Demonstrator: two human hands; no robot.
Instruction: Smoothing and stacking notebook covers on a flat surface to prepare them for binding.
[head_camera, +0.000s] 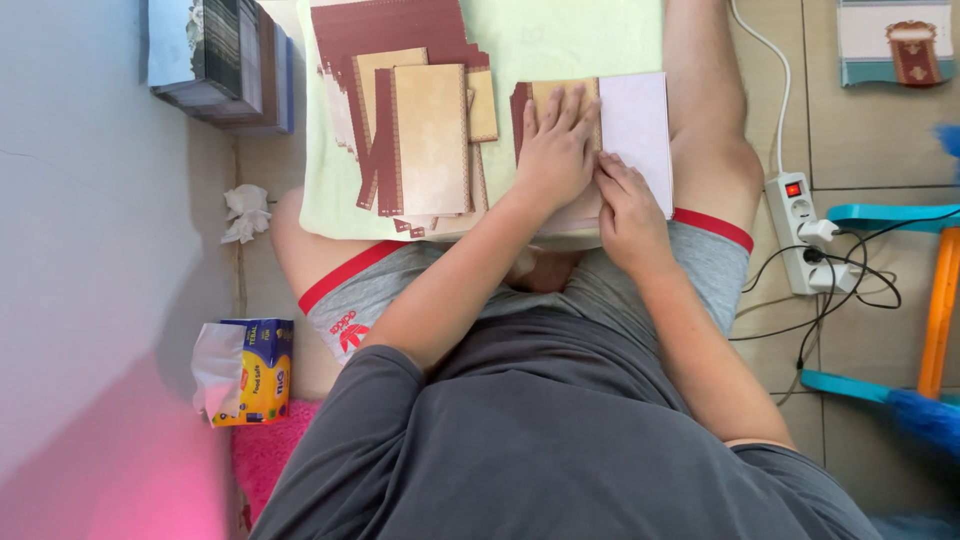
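Seemingly to keep it from sliding on the pale green cloth (560, 40) across the lap, the left hand (556, 150) lies flat, fingers spread, on the tan card (560, 92). The right hand (630, 215) curls its fingertips onto the white sheet (638, 125) beside it, probably creasing an edge, without gripping. A stack of finished cards (425, 135) sits further left.
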